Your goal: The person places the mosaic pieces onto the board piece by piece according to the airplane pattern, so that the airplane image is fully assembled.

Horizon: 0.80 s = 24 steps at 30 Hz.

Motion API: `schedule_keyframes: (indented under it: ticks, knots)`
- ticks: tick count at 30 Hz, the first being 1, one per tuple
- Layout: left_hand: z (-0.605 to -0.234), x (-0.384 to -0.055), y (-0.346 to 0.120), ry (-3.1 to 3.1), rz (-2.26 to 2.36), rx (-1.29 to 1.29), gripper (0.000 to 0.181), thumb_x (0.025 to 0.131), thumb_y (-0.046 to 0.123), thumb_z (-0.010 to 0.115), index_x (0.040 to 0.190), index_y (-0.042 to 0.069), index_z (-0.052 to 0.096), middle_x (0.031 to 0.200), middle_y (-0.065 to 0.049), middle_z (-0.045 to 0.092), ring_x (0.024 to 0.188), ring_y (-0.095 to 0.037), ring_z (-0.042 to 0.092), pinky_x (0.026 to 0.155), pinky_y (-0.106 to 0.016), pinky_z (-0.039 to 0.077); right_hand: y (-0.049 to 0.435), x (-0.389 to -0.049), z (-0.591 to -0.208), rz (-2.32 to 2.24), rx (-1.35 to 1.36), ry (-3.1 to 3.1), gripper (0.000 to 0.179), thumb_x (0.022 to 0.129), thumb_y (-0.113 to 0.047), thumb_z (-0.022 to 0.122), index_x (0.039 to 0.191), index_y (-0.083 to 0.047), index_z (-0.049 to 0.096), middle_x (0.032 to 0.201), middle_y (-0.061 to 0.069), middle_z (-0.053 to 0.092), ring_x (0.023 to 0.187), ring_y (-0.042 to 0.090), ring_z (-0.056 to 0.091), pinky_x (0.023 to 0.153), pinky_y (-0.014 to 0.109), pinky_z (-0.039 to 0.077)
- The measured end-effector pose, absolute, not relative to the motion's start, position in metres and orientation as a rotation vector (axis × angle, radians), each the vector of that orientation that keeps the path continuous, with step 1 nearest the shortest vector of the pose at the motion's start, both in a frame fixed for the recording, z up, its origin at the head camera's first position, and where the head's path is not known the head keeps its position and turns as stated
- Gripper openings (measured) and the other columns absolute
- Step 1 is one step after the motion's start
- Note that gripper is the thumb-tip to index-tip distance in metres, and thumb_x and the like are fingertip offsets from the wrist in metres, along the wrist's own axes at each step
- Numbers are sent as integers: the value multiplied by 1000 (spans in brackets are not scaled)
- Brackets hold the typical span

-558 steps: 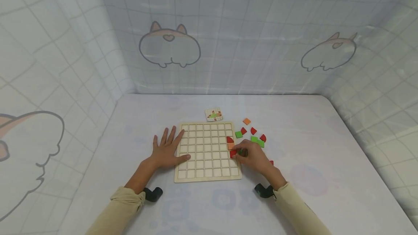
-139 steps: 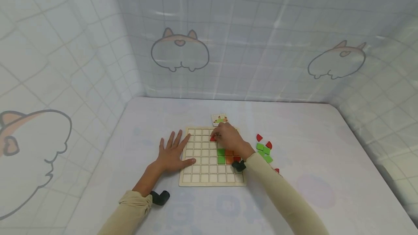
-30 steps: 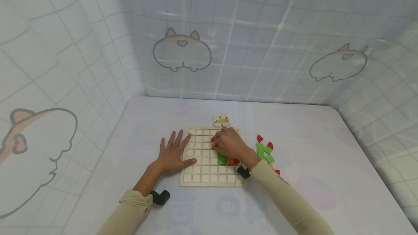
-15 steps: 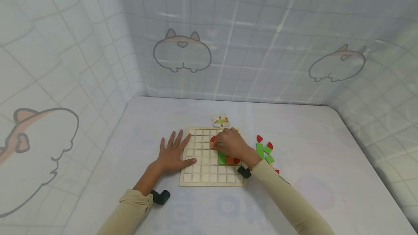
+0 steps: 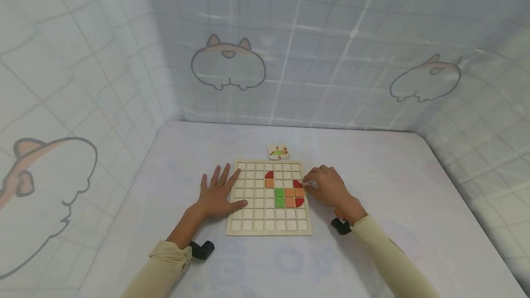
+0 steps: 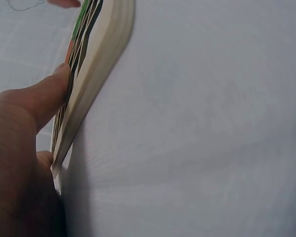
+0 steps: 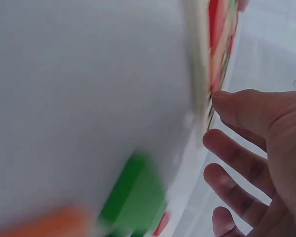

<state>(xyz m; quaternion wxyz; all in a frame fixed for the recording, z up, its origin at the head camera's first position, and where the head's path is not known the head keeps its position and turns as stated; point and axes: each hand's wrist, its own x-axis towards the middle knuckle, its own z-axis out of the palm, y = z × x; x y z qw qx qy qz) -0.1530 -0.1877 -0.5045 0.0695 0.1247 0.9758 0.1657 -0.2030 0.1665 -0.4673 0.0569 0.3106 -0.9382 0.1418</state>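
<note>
My left hand (image 5: 217, 199) lies spread over the left side of a wooden grid board (image 5: 248, 225), its thumb on the near cells. Tiles sit in the board's cells: a red quarter-circle tile (image 5: 269, 175) above an orange square tile (image 5: 269, 183), and a group at the right with green square tiles (image 5: 279, 192), orange squares and red quarter-circles. My right hand (image 5: 329, 188) hovers at the board's right edge with relaxed, slightly bent fingers. In the right wrist view its thumb (image 7: 241, 106) and fingers are apart, with nothing between them.
A small pattern card (image 5: 277, 151) lies beyond the board's far edge. Loose tiles right of the board are mostly hidden by my right hand in the head view; the right wrist view shows a blurred green tile (image 7: 138, 197) and an orange one (image 7: 49, 222).
My right hand has moved right, off the board, leaving the orange tile below the red quarter-circle. Since the oldest frame, more tiles sit in the board. My left hand stays put.
</note>
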Motion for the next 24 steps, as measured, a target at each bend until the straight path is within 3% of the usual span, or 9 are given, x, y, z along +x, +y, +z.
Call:
schedule_keyframes:
  ticks: [11,15,20,24]
  knots:
    - [-503,-152,-187,2926,517,369,103,83,75,53,159,18,15,164,-15,-2,147,-37,-12,108,-65,-13,209,-191,-471,277,680,-2941,28,79,-35,83,97,-14,78,98,4,63,89,27,56,74,43,48]
    - [-501,-151,-187,2934,493,370,102,83,73,54,159,17,17,163,-17,0,147,-40,-8,108,-66,-10,212,-189,-474,275,566,-2988,35,80,-38,82,102,-12,76,89,2,64,85,27,56,73,44,46]
    - [-499,-151,-187,2942,469,377,101,83,73,54,159,18,16,163,-16,1,147,-40,-6,108,-67,-8,204,-191,-475,371,469,-2974,29,79,-32,84,97,-11,77,77,-1,64,75,24,55,65,41,43]
    - [-498,-151,-186,2941,466,377,101,83,73,55,159,18,17,164,-15,1,147,-40,-5,108,-67,-7,196,-195,-474,440,455,-2959,20,79,-21,84,92,-7,78,85,4,69,77,26,57,67,42,48]
